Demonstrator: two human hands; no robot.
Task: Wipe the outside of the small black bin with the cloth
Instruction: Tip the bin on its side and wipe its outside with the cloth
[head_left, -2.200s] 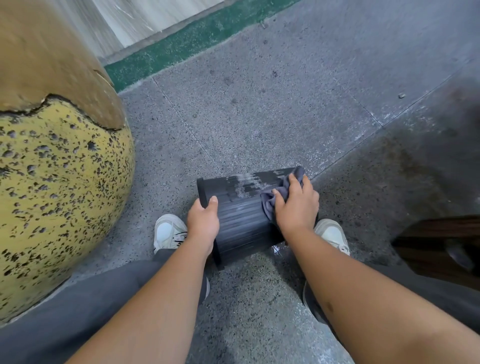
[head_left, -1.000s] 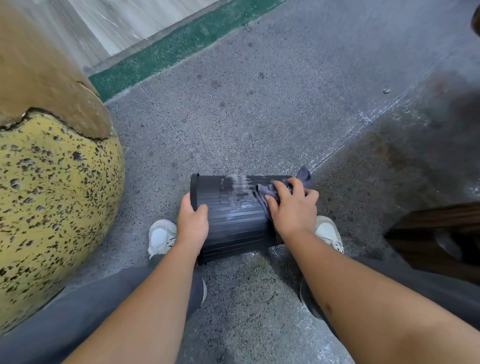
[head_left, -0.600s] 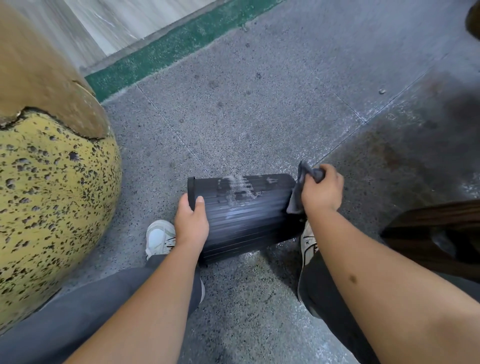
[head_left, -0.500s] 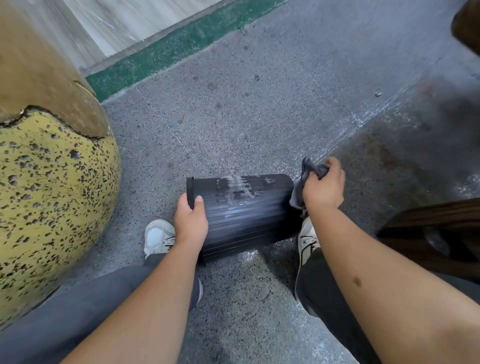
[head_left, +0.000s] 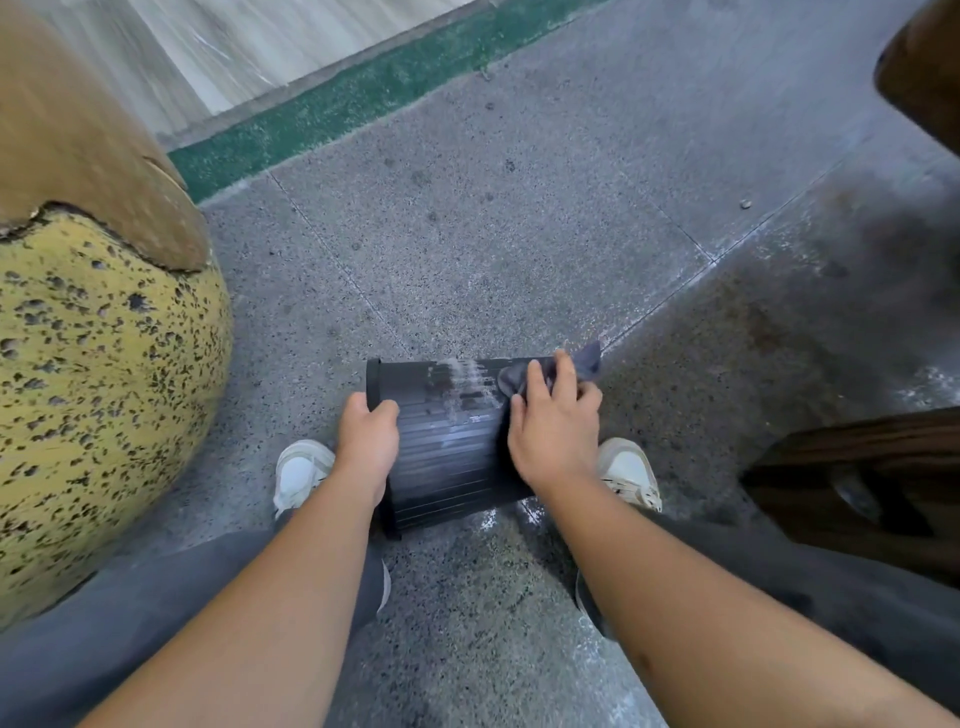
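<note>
The small black bin (head_left: 447, 447) is laid on its side on the speckled grey floor (head_left: 493, 234), between the two pale shoes (head_left: 298, 470), with its rimmed end turned to the left. Its ribbed wall is faced upward, and a whitish smear (head_left: 467, 382) is seen on the far upper part of that wall. The left hand (head_left: 366, 436) is set at the rimmed end, its grip closed round the rim with the fingers curled over the edge. The right hand (head_left: 553, 423) is laid on the other end of the bin, and the grey cloth (head_left: 550, 369) is pressed against the wall under its fingers, which are bent over it; a corner of the cloth is left sticking out beyond the far right edge. The smear lies just beside the cloth, to its left. A large rounded yellow form (head_left: 88, 395), pitted with dark holes and capped in brown, is stood close on the left, near the left shoe but apart from the bin. A dark wooden piece (head_left: 857, 478) is seen at the right, beside the right shoe. Farther off, a green strip (head_left: 363, 93) is run along the edge of the floor. A damp dark patch (head_left: 779, 322) is spread over the floor to the right.
</note>
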